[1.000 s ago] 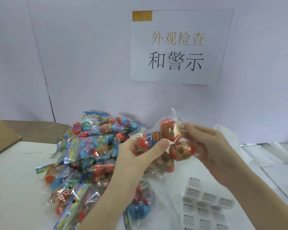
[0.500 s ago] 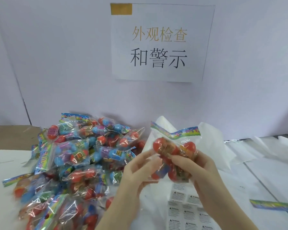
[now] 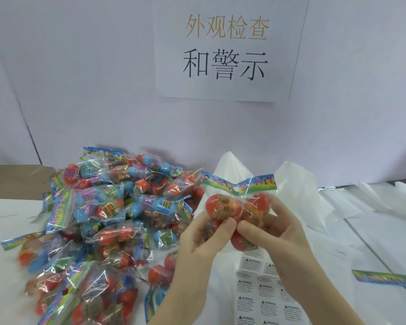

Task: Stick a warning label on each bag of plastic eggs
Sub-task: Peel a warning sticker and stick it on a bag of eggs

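Your hands hold one bag of eggs [image 3: 238,207] up above the table [image 3: 0,231]: left hand [image 3: 197,245] pinching its lower left side, right hand [image 3: 274,231] curled round the right, thumbs nearly meeting. It hangs over the sheet of warning labels [image 3: 263,292], with the pile of bags [image 3: 108,207] to your left. I see no label on this bag yet. My worry: the film is slick and bulges over round eggs, so a label pressed there could crease or lift. A loose header strip [image 3: 384,277] lies to the right.
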### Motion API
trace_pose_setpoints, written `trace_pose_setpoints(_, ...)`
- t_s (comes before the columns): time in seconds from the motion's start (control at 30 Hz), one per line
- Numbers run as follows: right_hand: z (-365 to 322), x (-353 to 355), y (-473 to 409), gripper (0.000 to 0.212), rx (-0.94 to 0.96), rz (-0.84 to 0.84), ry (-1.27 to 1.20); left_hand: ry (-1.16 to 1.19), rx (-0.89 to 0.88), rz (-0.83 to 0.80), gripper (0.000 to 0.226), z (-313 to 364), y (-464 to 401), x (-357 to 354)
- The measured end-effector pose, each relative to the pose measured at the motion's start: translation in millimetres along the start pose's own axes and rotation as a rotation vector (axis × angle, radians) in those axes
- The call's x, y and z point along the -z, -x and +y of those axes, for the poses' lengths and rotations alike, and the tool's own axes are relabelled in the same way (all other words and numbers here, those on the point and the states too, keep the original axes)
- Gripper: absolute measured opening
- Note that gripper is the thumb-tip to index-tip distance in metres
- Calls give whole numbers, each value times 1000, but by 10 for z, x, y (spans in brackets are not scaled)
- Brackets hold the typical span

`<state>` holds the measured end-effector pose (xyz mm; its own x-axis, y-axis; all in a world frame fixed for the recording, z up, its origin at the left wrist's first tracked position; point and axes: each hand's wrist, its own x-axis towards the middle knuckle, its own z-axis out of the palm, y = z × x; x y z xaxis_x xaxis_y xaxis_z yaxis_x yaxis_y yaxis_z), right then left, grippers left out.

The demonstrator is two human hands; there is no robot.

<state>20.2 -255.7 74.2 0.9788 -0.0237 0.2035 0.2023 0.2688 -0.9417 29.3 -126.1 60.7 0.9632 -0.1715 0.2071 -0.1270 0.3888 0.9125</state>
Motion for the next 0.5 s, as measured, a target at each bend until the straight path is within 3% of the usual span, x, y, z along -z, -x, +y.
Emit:
trace_pose_setpoints(0.13,-1,26,9,38,-42,-71,-77,9,40,62,17,0,-13,31)
trace_pose_setpoints(0.2,-6,-9,15,37,-48,-18,-54,-13,40,110,31,-15,-1,23)
trace_pose_setpoints(0.27,-3,-56,15,38,-5,117,5,-111,9,169,43,-47,7,10)
trace_pose_setpoints(0.37,29,-100,10,38,201,429,364,-273,-48,306,45,-76,28,9)
trace_pose_setpoints(0.43,38,-115,15,41,375,498,581,-252,-67,235,37,-64,50,-8)
trace_pose_setpoints(0.5,65,-136,34,43,514,360,731,-213,-49,64,35,-52,70,-60)
